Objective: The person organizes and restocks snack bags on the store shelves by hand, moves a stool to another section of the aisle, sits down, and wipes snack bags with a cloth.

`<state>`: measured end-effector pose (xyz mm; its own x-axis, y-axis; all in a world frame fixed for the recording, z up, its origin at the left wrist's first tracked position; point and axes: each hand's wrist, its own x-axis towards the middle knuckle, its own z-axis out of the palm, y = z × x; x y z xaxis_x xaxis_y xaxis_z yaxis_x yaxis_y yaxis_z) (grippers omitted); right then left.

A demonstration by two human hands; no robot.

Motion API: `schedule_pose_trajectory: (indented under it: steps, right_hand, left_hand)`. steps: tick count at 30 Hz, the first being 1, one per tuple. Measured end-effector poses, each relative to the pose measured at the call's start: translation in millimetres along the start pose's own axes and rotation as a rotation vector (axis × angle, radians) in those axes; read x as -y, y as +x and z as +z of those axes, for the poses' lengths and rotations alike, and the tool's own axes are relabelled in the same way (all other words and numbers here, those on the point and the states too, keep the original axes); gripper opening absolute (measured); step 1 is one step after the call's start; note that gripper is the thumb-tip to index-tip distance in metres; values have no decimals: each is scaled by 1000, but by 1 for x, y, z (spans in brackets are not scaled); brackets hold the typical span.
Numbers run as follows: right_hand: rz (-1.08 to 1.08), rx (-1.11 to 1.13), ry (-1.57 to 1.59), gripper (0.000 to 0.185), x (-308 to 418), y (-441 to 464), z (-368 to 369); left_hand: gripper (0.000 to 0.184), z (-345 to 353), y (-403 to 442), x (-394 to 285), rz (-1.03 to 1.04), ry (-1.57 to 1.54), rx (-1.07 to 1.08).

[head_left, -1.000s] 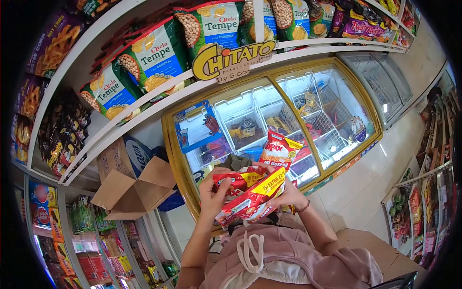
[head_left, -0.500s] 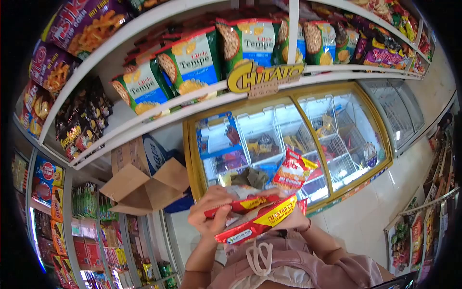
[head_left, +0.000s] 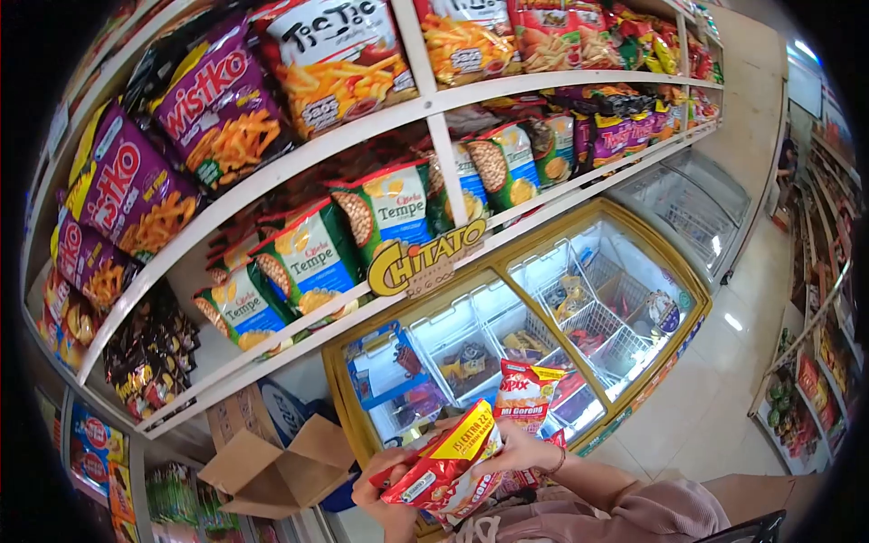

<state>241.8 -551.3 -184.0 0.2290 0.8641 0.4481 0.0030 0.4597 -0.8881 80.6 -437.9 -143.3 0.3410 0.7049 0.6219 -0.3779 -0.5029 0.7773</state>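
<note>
A red snack bag [head_left: 450, 469] with a yellow top band is in front of my body, tilted, its printed front facing up. My left hand [head_left: 373, 496] is closed round its left side, and some of those fingers are hidden behind the bag. At the right edge, my right hand [head_left: 523, 455] grips the same bag, thumb toward its front. Just beyond the hands, a red Spix Mi Goreng bag [head_left: 527, 398] rests over the freezer's glass top. More red packaging [head_left: 518, 481] shows below my right hand, partly covered.
A gold-framed chest freezer [head_left: 496, 282] with wire baskets stands ahead. Above it, white shelves carry Tempe chip bags [head_left: 312, 262] and purple Wistko bags [head_left: 213, 109]. An open cardboard box [head_left: 281, 471] is at the left. Another rack [head_left: 801, 389] stands at the right.
My view has turned upward, showing more of the upper shelf. The held bag has been tipped so its front shows, with both hands still on it.
</note>
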Motion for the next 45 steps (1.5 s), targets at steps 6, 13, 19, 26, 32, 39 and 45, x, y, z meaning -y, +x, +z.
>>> schedule_pose_trajectory:
  steps: [6,13,19,26,32,39,45]
  right_hand:
    - [184,-119,420,40,-4,-12,1]
    - [147,-5,272,44,3,-14,-6]
    - [-164,185,-31,43,-19,-3,9]
    - [-18,-21,120,37,-27,-9,5]
    - [199,-265,168,29,-6,-13,6]
    - [103,-193,-45,80,-7,-24,25]
    - [249,-149,-57,94,2,-24,31]
  left_hand:
    - [9,-9,10,-7,50,236,122]
    - [19,2,9,-11,85,243,-65]
    - [21,2,3,5,-111,-127,-217]
    - [66,6,17,0,-225,-336,132]
    - [106,3,-13,11,-190,-79,544]
    - [92,-17,-36,34,-807,-63,429]
    - [65,-36,-58,24,-672,104,468]
